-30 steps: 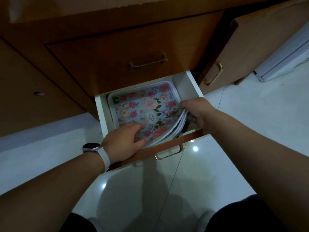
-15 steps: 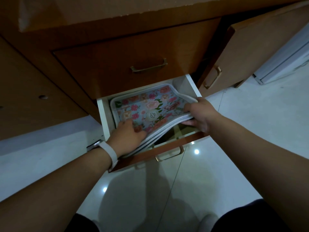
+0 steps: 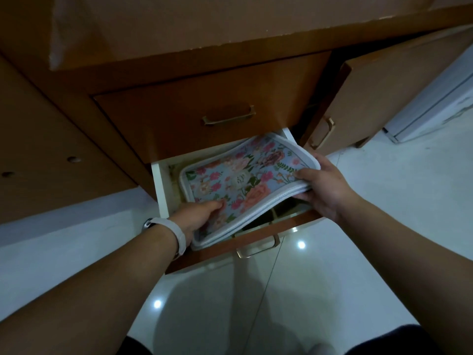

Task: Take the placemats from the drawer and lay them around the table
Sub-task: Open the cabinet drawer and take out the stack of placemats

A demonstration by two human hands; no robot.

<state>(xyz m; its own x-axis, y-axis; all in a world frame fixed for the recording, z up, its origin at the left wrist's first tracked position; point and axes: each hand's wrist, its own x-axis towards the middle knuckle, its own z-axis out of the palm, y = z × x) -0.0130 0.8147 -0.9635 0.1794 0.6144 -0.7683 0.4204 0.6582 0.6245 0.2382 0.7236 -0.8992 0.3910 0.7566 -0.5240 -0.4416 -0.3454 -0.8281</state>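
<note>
The mats (image 3: pixel 245 183) have risen higher out of the drawer (image 3: pixel 160 190); my left grip (image 3: pixel 197 216) and right grip (image 3: pixel 322 185) each clutch an edge.

placemats (image 3: pixel 245 180): floral stack, white-edged (pale blue ground), tilted, right side lifted | drawer (image 3: pixel 159 190): pulled open, centre of frame

Floral cloth placemats (image 3: pixel 245 183), matt wooden drawer (image 3: pixel 258 237), brassy metal handle (image 3: pixel 257 248), glossy tiled floor (image 3: pixel 358 252).

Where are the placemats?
Mid-frame in the head view, the placemats are tilted partly out of the open drawer, gripped by left hand and right hand.
</note>
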